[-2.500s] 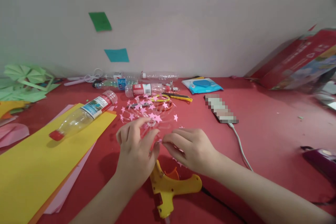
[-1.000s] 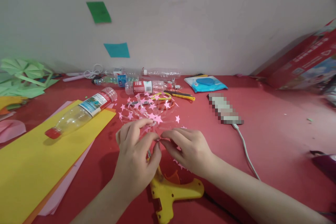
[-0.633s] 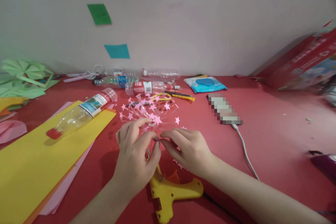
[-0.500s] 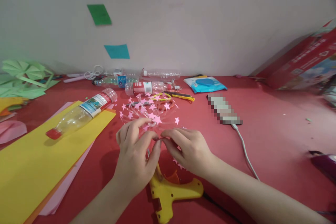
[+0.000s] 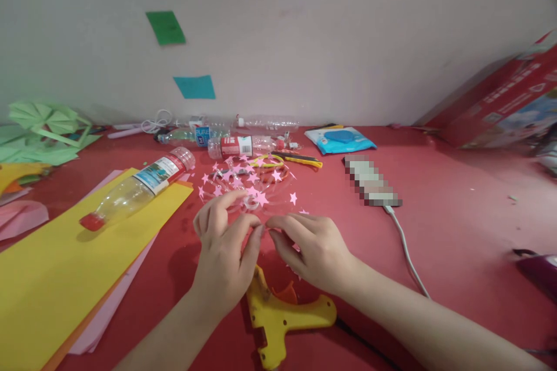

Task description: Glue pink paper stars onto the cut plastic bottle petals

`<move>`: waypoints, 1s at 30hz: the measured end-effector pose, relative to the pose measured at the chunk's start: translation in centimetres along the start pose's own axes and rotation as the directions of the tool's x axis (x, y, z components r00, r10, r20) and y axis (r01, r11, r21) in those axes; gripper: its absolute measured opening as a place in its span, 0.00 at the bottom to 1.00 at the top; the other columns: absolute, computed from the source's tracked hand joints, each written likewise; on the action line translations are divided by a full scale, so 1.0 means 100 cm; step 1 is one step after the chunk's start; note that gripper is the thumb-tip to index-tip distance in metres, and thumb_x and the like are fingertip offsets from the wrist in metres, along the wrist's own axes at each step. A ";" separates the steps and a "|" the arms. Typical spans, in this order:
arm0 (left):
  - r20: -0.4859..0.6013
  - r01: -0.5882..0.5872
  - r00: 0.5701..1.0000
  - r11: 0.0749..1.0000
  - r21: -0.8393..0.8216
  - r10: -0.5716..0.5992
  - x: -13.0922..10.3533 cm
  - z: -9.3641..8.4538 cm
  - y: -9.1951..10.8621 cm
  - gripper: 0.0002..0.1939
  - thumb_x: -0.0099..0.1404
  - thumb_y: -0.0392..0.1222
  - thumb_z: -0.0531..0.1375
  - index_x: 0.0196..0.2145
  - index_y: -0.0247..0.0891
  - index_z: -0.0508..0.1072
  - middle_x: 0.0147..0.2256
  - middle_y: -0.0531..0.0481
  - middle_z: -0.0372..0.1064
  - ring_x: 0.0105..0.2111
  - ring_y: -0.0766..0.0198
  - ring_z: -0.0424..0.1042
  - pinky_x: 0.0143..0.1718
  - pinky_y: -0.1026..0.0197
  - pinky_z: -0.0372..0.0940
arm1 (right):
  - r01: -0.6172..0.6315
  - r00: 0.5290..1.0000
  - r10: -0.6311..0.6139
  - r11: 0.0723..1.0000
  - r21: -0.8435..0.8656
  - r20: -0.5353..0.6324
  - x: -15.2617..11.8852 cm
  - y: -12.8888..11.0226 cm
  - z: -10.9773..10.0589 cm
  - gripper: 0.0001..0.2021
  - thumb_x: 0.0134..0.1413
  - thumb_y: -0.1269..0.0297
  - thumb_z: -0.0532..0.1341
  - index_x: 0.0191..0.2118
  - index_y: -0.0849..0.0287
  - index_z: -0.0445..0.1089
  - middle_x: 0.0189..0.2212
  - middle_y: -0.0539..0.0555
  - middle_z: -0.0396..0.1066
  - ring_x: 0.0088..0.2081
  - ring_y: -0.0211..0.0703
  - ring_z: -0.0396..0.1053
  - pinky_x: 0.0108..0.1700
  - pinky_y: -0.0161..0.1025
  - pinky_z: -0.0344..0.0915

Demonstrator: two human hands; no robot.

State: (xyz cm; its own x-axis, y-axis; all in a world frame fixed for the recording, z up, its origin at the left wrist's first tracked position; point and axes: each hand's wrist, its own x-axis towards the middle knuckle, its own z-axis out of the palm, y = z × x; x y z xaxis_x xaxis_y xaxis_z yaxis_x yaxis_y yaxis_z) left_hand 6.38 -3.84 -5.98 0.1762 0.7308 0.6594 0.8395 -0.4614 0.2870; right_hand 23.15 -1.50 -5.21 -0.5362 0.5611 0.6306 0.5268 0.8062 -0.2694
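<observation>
My left hand [image 5: 226, 249] and my right hand [image 5: 315, 249] meet fingertip to fingertip above the red table. Thumb and forefinger are pinched on each hand, and what lies between them is too small to make out. Just beyond my fingers spread clear plastic strips carrying several pink paper stars [image 5: 261, 198]; some strips pass partly behind my hands. Below my hands a yellow hot glue gun [image 5: 285, 316] lies on its side, with an orange trigger and a black cord. Its nozzle is hidden by my left hand.
On the left, a plastic bottle [image 5: 141, 185] lies on yellow paper [image 5: 87, 255]. Along the wall lie more bottles [image 5: 243, 146], a yellow utility knife [image 5: 304, 161] and a wipes pack [image 5: 342, 139]. A blurred-out phone [image 5: 372, 181] with a white cable [image 5: 407, 249] rests at right.
My hands hold nearly the same pose, the fingertips still together. The left hand's thumb and forefinger have shifted very slightly. The table items stay put apart from a small shift of view.
</observation>
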 end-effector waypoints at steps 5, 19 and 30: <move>0.011 0.011 1.000 1.000 0.023 -0.012 -0.001 0.002 0.000 0.04 0.64 0.35 0.54 0.33 0.40 0.68 0.52 0.41 0.57 0.52 0.49 0.57 0.51 0.44 0.54 | 0.007 1.000 -0.007 1.000 -0.002 -0.002 -0.001 0.001 0.000 0.08 0.61 0.72 0.51 0.36 0.64 0.67 0.24 0.52 0.71 0.23 0.35 0.65 0.25 0.32 0.59; 0.024 -0.058 0.998 0.998 0.012 0.057 -0.001 0.003 -0.003 0.05 0.65 0.33 0.52 0.36 0.41 0.65 0.52 0.41 0.56 0.52 0.51 0.56 0.52 0.43 0.55 | -0.091 0.996 0.091 0.995 0.036 -0.001 0.000 0.001 0.002 0.09 0.61 0.69 0.51 0.40 0.62 0.68 0.24 0.52 0.72 0.22 0.35 0.66 0.25 0.31 0.58; -0.010 -0.129 0.992 0.990 0.053 0.129 -0.001 0.008 -0.002 0.07 0.64 0.29 0.52 0.34 0.39 0.63 0.50 0.40 0.59 0.53 0.52 0.57 0.56 0.42 0.53 | -0.306 0.951 0.299 0.944 0.126 0.075 0.001 -0.004 0.007 0.07 0.57 0.69 0.53 0.35 0.60 0.68 0.16 0.45 0.65 0.16 0.32 0.58 0.22 0.29 0.54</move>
State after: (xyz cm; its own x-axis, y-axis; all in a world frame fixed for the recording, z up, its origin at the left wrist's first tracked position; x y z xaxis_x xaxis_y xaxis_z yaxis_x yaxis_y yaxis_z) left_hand 6.63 -3.45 -6.69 0.2783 0.6601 0.6978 0.8360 -0.5242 0.1625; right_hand 22.43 -1.66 -5.58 -0.4024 0.7886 0.4649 0.5779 0.6127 -0.5392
